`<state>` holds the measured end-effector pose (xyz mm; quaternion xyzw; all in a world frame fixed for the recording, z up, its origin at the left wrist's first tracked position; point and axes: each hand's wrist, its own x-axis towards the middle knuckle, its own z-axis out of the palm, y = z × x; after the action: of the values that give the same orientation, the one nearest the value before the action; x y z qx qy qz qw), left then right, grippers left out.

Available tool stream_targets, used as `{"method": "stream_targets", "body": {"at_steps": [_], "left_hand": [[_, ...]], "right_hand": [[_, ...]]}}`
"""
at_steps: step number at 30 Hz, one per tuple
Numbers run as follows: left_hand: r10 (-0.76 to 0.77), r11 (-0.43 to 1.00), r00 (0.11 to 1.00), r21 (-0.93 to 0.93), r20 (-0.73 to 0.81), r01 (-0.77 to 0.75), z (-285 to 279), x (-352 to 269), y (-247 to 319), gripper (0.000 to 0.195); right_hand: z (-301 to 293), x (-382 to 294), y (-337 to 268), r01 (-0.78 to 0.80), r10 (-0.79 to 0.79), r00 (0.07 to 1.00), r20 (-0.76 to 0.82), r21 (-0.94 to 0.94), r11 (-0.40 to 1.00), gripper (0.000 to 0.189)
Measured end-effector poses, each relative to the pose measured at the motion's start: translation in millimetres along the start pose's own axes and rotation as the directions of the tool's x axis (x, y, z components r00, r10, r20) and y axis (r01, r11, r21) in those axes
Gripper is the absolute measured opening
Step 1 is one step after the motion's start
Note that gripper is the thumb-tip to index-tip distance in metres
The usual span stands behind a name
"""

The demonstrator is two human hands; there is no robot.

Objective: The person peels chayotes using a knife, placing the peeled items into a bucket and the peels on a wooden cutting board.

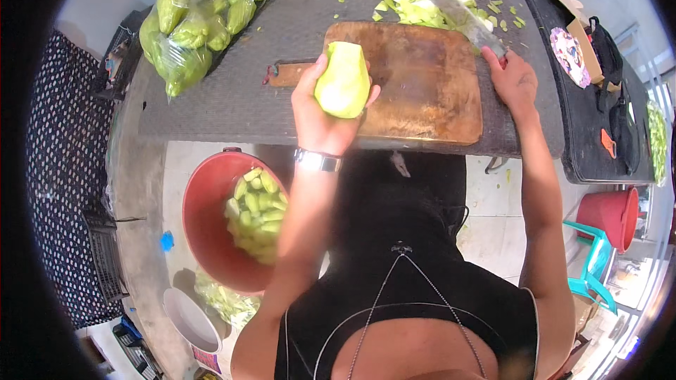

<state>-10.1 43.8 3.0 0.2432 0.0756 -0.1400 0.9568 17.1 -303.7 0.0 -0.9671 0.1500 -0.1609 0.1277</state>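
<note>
A peeled chayote (343, 82) rests in my left hand (328, 116), above the left part of a wooden cutting board (422, 84). To the right of the board, my right hand (512, 76) grips the handle of a broad-bladed knife, likely a cleaver (467, 21). Its blade points up and left over a pile of green peelings (406, 5) behind the board. Unpeeled chayotes fill a clear plastic bag (193, 26) at the table's upper left. Below the table edge, peeled pieces lie in a red bucket (206, 211) to the left of my left forearm.
The dark table (237, 111) ends just in front of my body. A second black table (586, 142) at right holds an open cardboard box (578, 31) and black straps. A teal plastic stool (594, 258), another red bucket (607, 216) and a pale basin (191, 322) stand lower down.
</note>
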Motion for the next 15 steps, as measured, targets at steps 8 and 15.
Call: {"method": "stream_targets", "body": {"at_steps": [8,15], "left_hand": [[-0.043,0.992,0.999,0.117,0.031,0.04,15,19,-11,0.044],[-0.101,0.978,0.995,-0.187,-0.019,0.095,26,44,-23,0.037]], "right_hand": [[-44,-47,-49,-0.1,0.016,0.981,0.194,0.434,0.895,0.059],[-36,-119,-107,-0.192,-0.198,0.926,0.321,0.854,0.484,0.044]]}}
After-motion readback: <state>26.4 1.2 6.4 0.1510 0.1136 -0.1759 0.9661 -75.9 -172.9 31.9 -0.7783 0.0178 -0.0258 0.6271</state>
